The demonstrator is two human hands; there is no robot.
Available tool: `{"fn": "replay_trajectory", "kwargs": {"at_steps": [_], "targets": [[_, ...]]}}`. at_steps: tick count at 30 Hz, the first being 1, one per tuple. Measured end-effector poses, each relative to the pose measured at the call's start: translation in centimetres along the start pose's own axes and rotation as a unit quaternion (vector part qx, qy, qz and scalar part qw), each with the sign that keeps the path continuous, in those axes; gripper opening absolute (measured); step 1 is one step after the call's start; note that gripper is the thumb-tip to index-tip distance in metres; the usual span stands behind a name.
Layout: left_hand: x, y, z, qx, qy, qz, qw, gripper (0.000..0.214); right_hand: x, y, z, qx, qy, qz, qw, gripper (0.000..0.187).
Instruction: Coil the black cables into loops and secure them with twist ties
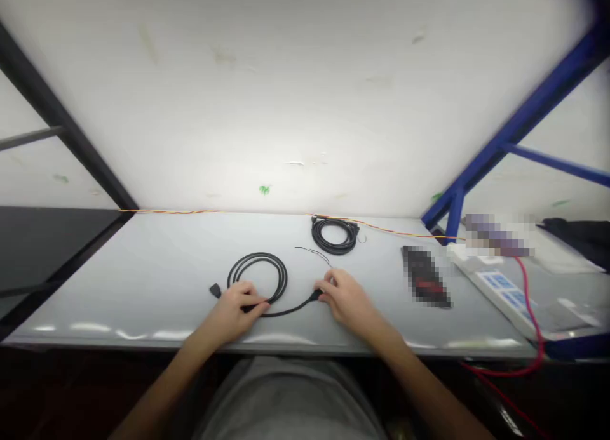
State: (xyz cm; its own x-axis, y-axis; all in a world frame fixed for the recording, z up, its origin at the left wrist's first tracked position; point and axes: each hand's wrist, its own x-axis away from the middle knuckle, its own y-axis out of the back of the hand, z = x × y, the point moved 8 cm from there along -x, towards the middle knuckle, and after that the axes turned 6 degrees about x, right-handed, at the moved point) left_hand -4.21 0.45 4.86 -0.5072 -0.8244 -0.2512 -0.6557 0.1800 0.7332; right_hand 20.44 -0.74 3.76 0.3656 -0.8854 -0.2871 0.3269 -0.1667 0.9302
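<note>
Item, worktable [143,281]: pale grey top, set against a white wall.

- Black cable [281,281]: lies near the front edge at centre, partly wound in a loose loop flat on the top. One plug [215,291] rests free just left of the loop.
- Left hand [238,308]: fingers curled down and closed on the cable at the loop's near side.
- Right hand [345,295]: fingertips pinched on the cable's other plug end, just right of the loop.
- Second black cable coil [335,234]: tightly wound, farther back, well apart from both hands.
- Thin loose wire [312,252]: between the two coils.
- Twisted yellow-red wire [190,211]: runs along the back edge.
- White power strip [495,291] with red cord [531,313]: far right, beside a blue frame [515,129].
</note>
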Motion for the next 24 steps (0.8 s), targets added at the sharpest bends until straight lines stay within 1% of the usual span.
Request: {"fn": "replay_trajectory", "kwargs": {"at_steps": [2,6,9,10,11,12,14,15,16,18,20,21,22,23,24], "targets": [[0.2,-0.1,0.3,0.024,0.008,-0.022,0.999,0.024,-0.5,-0.3,0.1,0.004,-0.033,-0.019,0.999,0.023],[0.6,-0.8,0.7,0.040,0.023,-0.046,0.998,0.024,-2.8,-1.7,1.0,-0.048,-0.099,-0.052,0.993,0.031],[0.6,-1.3,0.5,0.028,0.035,-0.076,0.996,0.025,-4.4,-1.9,2.4,-0.066,-0.123,-0.105,0.985,0.035],[0.6,-1.4,0.4,0.022,0.036,-0.084,0.996,0.025,-4.8,-1.8,3.2,-0.070,-0.119,-0.122,0.983,0.035],[0.6,-1.5,0.2,0.016,0.037,-0.091,0.995,0.025,-5.1,-1.7,4.2,-0.079,-0.099,-0.134,0.983,0.035],[0.5,-1.6,0.1,0.013,0.040,-0.095,0.995,0.025,-5.4,-1.8,5.7,-0.093,-0.060,-0.133,0.985,0.033],[0.5,-1.6,-0.1,0.024,0.040,-0.088,0.995,0.027,-5.6,-2.3,8.9,-0.134,0.045,-0.093,0.986,0.030],[0.6,-1.5,0.0,0.041,0.037,-0.080,0.995,0.027,-5.5,-2.7,10.3,-0.151,0.087,-0.067,0.982,0.026],[0.7,-1.2,0.1,0.065,0.033,-0.075,0.995,0.025,-5.4,-3.1,11.3,-0.163,0.111,-0.044,0.979,0.023],[1.4,0.1,0.6,0.116,0.024,-0.093,0.989,0.016,-5.4,-3.9,12.1,-0.150,0.115,-0.014,0.982,0.017],[2.6,2.0,1.4,0.131,0.021,-0.137,0.982,0.017,-5.4,-4.4,12.4,-0.107,0.118,0.000,0.987,0.015],[3.3,2.9,1.8,0.112,0.023,-0.154,0.981,0.019,-5.4,-4.6,12.6,-0.085,0.125,0.008,0.988,0.015],[4.0,3.6,2.1,0.078,0.027,-0.159,0.984,0.019,-5.4,-4.8,12.7,-0.064,0.134,0.015,0.989,0.017],[4.7,4.1,2.2,0.037,0.028,-0.153,0.987,0.019,-5.4,-4.8,12.9,-0.046,0.143,0.022,0.988,0.019],[5.2,4.2,2.2,-0.003,0.023,-0.131,0.991,0.018,-5.4,-4.8,13.1,-0.035,0.151,0.027,0.987,0.021]]}}
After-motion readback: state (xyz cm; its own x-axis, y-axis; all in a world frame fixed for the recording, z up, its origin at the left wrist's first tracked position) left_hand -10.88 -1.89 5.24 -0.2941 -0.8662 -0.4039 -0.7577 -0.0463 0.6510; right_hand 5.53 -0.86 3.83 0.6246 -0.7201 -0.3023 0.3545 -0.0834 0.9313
